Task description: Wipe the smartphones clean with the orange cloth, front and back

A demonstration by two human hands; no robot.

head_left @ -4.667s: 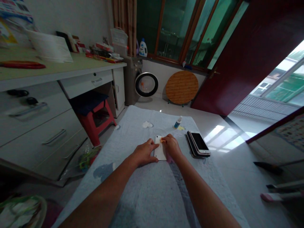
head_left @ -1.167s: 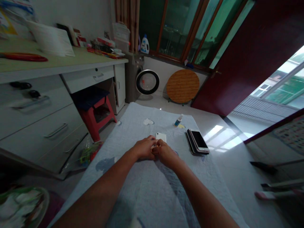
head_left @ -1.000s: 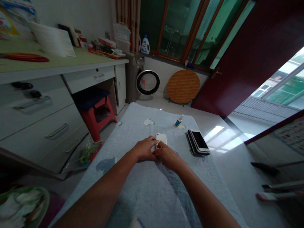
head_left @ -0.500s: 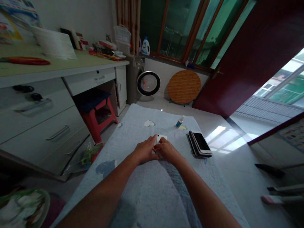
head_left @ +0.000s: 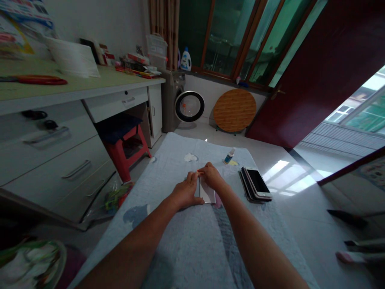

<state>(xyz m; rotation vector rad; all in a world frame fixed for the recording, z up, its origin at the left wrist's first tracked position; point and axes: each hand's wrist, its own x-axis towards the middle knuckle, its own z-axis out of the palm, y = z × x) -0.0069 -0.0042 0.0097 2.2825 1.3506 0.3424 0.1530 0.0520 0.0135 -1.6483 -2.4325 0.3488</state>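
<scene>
A white smartphone (head_left: pixel 207 193) lies flat on the light blue cloth in front of me, its upper part covered by my hands. My left hand (head_left: pixel 185 192) grips its left side, thumb near the lower corner and fingers by the upper corner. My right hand (head_left: pixel 212 176) reaches over the phone's top end, fingertips pinched together at the upper left corner. Whatever the pinch holds, if anything, is too small to make out. To the right, several stacked phones (head_left: pixel 258 182) lie on the cloth. Beyond them a small spray bottle (head_left: pixel 229 155) stands upright.
The light blue cloth (head_left: pixel 168 168) covers the surface under my hands. At left are a desk with drawers (head_left: pixel 120 86) and a red stool (head_left: pixel 126 156). Behind stand a washing machine with its round door (head_left: pixel 189 106) swung out and a round wooden tabletop (head_left: pixel 235 110).
My right hand has moved from the phone's middle to its upper left corner, uncovering more of the lower part. My left hand still steadies the left side. The view has shifted slightly.
</scene>
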